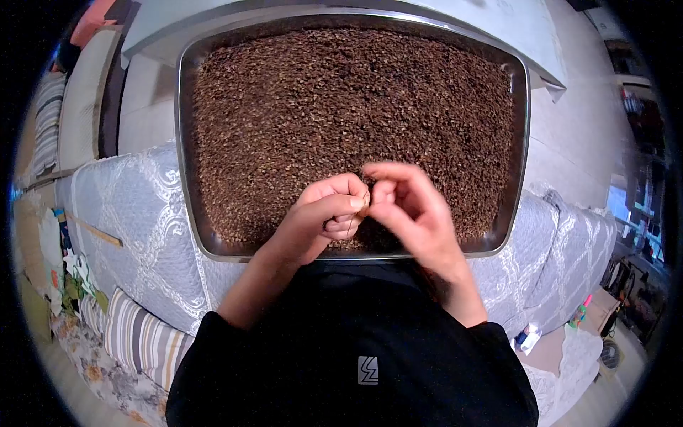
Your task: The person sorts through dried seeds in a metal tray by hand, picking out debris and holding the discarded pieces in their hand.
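My left hand (324, 213) is closed, its thumb and forefinger pinching a small tan piece (366, 205) whose kind is too small to tell. A thin dark strand seems to hang below the pinch. My right hand (416, 213) is close beside it, slightly blurred. Its forefinger is raised and apart from the thumb, while the other fingers are curled near the tan piece. Both hands are over the near side of a large metal tray (523, 142), which is filled with a layer of small brown flakes or seeds (341, 107).
Behind the tray stands a pale table (491, 21). Grey-white patterned fabric (135, 220) covers the seat on both sides of me. A striped cushion (146, 338) lies at lower left, and a fan (610, 354) stands at far right.
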{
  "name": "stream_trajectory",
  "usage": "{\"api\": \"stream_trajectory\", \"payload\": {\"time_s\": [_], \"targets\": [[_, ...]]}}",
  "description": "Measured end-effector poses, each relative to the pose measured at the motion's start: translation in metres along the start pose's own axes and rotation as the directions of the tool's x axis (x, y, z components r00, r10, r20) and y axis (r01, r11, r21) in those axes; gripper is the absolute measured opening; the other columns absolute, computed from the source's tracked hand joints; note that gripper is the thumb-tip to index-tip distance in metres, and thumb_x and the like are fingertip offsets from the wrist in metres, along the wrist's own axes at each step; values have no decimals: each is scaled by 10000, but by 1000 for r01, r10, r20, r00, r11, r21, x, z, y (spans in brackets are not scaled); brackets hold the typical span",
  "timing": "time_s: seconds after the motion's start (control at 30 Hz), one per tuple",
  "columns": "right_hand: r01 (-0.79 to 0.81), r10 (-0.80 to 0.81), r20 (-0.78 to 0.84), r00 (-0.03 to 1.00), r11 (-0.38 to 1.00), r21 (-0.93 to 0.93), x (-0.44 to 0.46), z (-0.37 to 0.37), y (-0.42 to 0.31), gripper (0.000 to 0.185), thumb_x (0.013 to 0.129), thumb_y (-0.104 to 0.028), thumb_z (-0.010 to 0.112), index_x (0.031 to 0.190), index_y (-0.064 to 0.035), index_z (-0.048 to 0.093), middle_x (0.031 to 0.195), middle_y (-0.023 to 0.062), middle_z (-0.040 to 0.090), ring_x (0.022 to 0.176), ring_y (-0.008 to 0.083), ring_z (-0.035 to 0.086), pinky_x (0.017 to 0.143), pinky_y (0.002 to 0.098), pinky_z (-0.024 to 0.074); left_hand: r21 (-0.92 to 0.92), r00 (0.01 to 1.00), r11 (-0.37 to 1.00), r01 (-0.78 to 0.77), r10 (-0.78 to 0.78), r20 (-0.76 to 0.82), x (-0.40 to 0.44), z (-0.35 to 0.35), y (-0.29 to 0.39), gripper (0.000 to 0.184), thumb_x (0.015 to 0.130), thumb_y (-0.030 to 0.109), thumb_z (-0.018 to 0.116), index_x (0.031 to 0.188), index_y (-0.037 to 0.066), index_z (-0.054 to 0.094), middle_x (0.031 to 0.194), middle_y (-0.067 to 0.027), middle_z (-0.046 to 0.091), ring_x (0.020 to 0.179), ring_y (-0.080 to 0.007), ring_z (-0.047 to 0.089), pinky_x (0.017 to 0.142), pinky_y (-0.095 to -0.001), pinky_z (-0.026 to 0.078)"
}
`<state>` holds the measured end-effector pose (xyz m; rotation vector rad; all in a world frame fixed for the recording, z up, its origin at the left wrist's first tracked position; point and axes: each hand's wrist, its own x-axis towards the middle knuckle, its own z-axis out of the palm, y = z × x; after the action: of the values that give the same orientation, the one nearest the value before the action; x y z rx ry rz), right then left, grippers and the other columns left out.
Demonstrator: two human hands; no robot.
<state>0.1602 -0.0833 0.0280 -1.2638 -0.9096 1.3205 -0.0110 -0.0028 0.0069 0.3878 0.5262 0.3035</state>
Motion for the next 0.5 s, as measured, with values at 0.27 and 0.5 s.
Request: {"api": "stream_trajectory", "payload": {"time_s": [0.27,0.5], "targets": [[131,-252,-163,954,839,-528,8,-11,11,63,891,-45,689,926,-8,651,847,94,630,744,192,612,664,302,487,-292,941,956,19,82,330,-6,-7,-10,202,904,137,532,737,42,466,693,-33,422,553,-90,349,463,-209,268],[313,-559,40,828,402,-861,49,-6,17,161,790,-83,754,945,-78,711,868,85,603,829,286,593,710,406,501,-200,887,960,-194,259,382,-11,-12,-1,191,902,205,568,851,44,480,696,-64,470,557,-109,385,498,-244,309]]}}
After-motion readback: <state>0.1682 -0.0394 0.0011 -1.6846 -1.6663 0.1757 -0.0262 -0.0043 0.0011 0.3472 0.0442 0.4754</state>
